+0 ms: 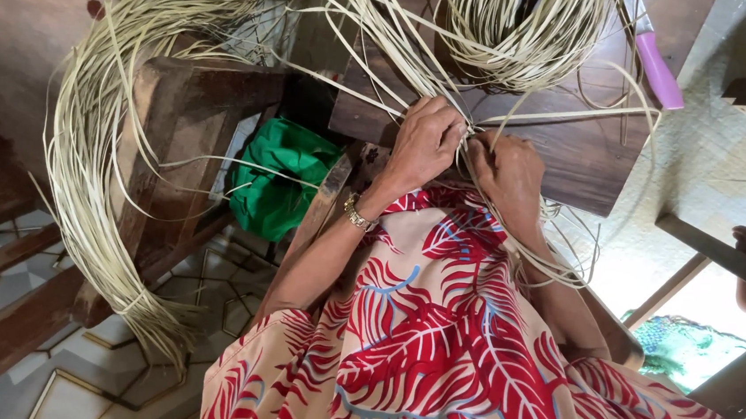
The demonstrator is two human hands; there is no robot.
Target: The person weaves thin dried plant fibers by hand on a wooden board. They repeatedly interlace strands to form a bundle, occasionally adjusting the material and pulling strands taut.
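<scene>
Nearest the camera lies the red leaf-patterned garment [459, 358]. Above it, the left hand [424, 143] and right hand [507, 169] sit side by side at the edge of the dark wooden table [586, 155], fingers curled shut around pale cane strips [419, 71]. A green bag [279, 180] sits left. Beyond, a coiled strip bundle [520, 26] rests on the table beside a pink-handled tool [659, 72].

A home craft corner: patterned floor tiles [95, 365] near left, worn wooden furniture [176, 123], bundles of cane strips [83, 169] draped far left.
</scene>
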